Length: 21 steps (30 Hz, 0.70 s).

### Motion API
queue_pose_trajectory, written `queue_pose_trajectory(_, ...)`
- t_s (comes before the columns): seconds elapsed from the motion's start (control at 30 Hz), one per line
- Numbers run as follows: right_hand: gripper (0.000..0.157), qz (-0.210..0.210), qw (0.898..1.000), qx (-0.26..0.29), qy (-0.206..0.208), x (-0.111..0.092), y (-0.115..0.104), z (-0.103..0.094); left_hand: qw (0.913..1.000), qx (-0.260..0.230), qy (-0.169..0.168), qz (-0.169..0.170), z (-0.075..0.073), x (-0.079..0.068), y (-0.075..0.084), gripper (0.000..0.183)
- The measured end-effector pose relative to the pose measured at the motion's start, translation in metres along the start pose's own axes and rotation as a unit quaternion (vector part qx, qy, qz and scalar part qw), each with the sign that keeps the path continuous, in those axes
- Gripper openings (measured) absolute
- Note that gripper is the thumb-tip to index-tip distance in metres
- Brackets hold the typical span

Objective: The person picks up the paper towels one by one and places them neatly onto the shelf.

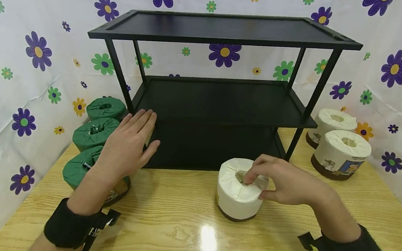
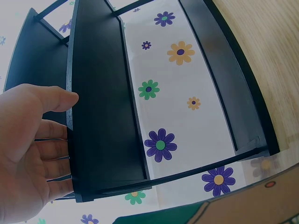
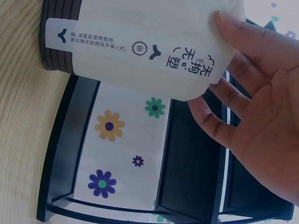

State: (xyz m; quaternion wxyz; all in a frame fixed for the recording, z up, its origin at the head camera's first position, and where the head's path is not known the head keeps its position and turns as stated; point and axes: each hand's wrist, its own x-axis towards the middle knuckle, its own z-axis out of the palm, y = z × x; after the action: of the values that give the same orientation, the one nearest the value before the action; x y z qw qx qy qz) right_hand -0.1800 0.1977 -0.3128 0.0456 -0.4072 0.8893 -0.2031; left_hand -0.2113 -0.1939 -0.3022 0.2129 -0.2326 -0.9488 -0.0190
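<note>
A wrapped white toilet paper roll (image 1: 240, 190) with a brown base stands upright before the shelf's front edge. My right hand (image 1: 284, 180) pinches its near wall, a finger in the core hole and the thumb outside; printed writing shows on its wrapper in the right wrist view. My left hand (image 1: 127, 143), fingers straight, rests at the left front corner of the black shelf rack's middle shelf (image 1: 220, 99). Its thumb overlaps the shelf edge in the left wrist view. Beside that arm, three green-wrapped rolls (image 1: 95, 130) stand in a row, the nearest partly hidden by the forearm.
Two more white rolls (image 1: 342, 155) stand to the right of the rack. The rack's top shelf (image 1: 225, 28) spans above, carried on slanting black posts (image 1: 323, 83). A flowered cloth (image 1: 396, 34) hangs behind the wooden table (image 1: 166, 224).
</note>
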Motion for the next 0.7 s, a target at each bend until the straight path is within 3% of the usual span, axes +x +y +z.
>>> queue_pose_trajectory(0.7, 0.033, -0.011, 1.000, -0.027, 0.012, 0.0025, -0.0030, 0.0044, 1.0000, 0.005, -0.003, 0.001, -0.0007, 0.0004, -0.0002, 0.065)
